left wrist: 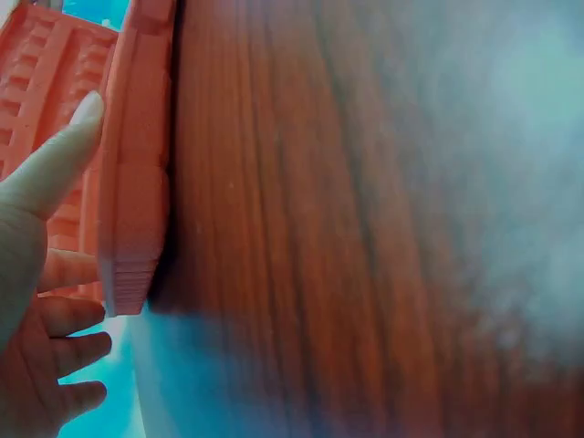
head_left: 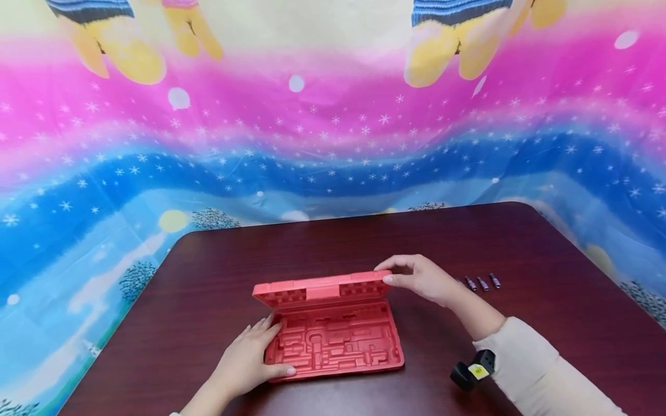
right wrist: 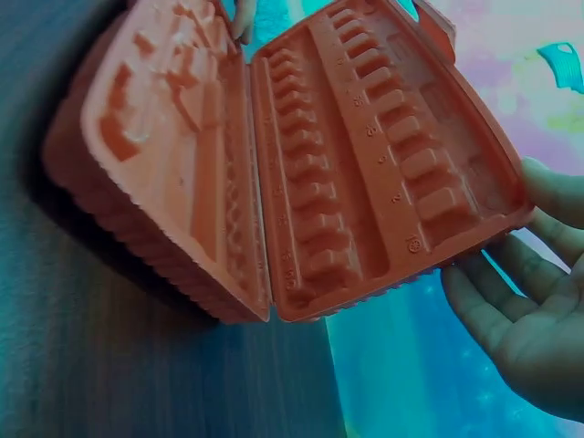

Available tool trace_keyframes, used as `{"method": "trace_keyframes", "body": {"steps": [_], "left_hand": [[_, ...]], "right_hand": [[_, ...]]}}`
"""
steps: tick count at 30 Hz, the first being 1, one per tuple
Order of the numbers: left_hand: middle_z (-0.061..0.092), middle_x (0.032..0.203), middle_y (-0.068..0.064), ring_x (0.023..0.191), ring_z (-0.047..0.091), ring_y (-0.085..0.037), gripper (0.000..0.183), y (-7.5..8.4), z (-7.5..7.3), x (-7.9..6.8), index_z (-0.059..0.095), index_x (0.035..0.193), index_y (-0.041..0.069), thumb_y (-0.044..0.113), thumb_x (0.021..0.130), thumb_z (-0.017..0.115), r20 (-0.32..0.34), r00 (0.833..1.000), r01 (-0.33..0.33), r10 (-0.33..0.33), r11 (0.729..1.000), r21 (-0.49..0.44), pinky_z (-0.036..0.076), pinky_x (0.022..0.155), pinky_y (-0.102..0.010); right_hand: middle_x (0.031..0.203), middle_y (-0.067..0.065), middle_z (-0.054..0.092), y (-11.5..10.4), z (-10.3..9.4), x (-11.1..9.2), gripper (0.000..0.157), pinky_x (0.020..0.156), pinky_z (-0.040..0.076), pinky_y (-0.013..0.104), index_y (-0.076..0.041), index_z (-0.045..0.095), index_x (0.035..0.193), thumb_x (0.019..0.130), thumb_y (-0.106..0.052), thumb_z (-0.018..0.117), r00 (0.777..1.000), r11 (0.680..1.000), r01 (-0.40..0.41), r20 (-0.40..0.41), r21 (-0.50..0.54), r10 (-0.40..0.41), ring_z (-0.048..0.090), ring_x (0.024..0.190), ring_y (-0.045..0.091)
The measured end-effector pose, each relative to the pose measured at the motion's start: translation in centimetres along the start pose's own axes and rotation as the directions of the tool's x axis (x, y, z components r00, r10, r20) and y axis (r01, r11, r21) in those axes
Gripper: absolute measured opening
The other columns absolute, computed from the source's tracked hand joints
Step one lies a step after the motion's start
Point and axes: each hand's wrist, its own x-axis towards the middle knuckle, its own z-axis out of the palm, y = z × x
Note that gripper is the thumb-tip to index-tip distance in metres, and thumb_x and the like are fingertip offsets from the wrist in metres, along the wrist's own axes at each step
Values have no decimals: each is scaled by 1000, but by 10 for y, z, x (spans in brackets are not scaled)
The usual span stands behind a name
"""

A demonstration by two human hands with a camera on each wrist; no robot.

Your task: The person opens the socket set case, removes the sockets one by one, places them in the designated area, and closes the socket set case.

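A red moulded plastic tool case point(head_left: 333, 346) lies on the table with its lid point(head_left: 359, 283) partly raised. Shaped recesses cover the inside of the base, and rows of slots point(right wrist: 401, 128) line the lid. My left hand point(head_left: 247, 355) holds the base's left end, thumb on the front rim and fingers along the side. In the left wrist view its thumb lies over the red edge. My right hand point(head_left: 424, 280) pinches the lid's right corner between thumb and fingers, as the right wrist view also shows.
Several small purplish metal pieces point(head_left: 483, 283) lie in a row to the right, beyond my right wrist. The dark wood table point(head_left: 312, 248) has rounded far corners. A printed cloth point(head_left: 333, 127) hangs behind it. A black device point(head_left: 472, 371) is strapped at my right cuff.
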Motion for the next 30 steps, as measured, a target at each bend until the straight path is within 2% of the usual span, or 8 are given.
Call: {"method": "trace_keyframes", "body": {"steps": [5,9,13,16,19,24,28,30], "left_hand": [[44,125,-18,113,41,-33,70,-6,-19,-11,55,115,2,52,67,63,-64,992,108,-112,992,-64,32,91,-47],[43,127,-14,111,42,-35,48,-10,-42,-18,53,117,3,33,79,60,-164,963,181,-212,965,-190,35,85,-50],[47,124,-9,111,44,-28,34,-7,-57,-19,56,114,7,22,83,57,-317,928,95,-193,950,-299,38,83,-48],[48,123,-3,113,43,-23,35,2,-60,-14,55,115,12,25,83,58,-348,930,-10,-115,942,-336,37,86,-45],[47,124,0,116,40,-19,41,14,-57,-8,54,117,13,31,81,59,-295,956,-107,6,938,-329,32,92,-41],[41,130,0,120,35,-17,52,30,-50,-3,51,121,12,43,80,55,-88,986,-162,144,955,-247,30,95,-40],[38,133,0,121,33,-17,57,39,-43,-1,47,125,15,50,81,49,80,982,-155,174,968,-199,33,92,-42],[37,133,-1,121,33,-19,58,43,-38,1,45,126,15,52,81,48,120,972,-182,204,968,-171,32,93,-43]], "right_hand": [[95,1,59,-1,4,-12,25,72,46,33,-11,62,101,80,-24,61,999,995,28,41,-97,-24,53,87,19],[98,-3,58,2,6,-19,23,76,44,33,-14,64,97,77,-27,64,993,983,88,88,-162,-75,51,94,17],[96,-4,59,4,9,-23,20,77,44,29,-15,66,93,79,-29,62,990,980,109,107,-165,-92,51,95,15],[94,-4,59,6,13,-25,17,76,44,28,-14,66,90,80,-27,60,992,987,88,104,-136,-74,52,94,14],[93,-3,58,8,16,-27,15,75,44,28,-14,66,88,81,-25,59,993,991,56,111,-119,-43,51,92,15],[99,-1,56,8,22,-31,22,78,42,36,-14,63,96,81,-29,60,993,986,20,122,-164,0,49,96,21],[114,8,51,10,24,-34,36,85,36,48,-10,58,108,80,-33,60,990,972,-6,139,-234,40,41,109,30],[120,13,45,11,24,-36,42,87,33,51,-9,56,113,80,-35,59,985,964,-31,158,-263,75,37,113,33]]}}
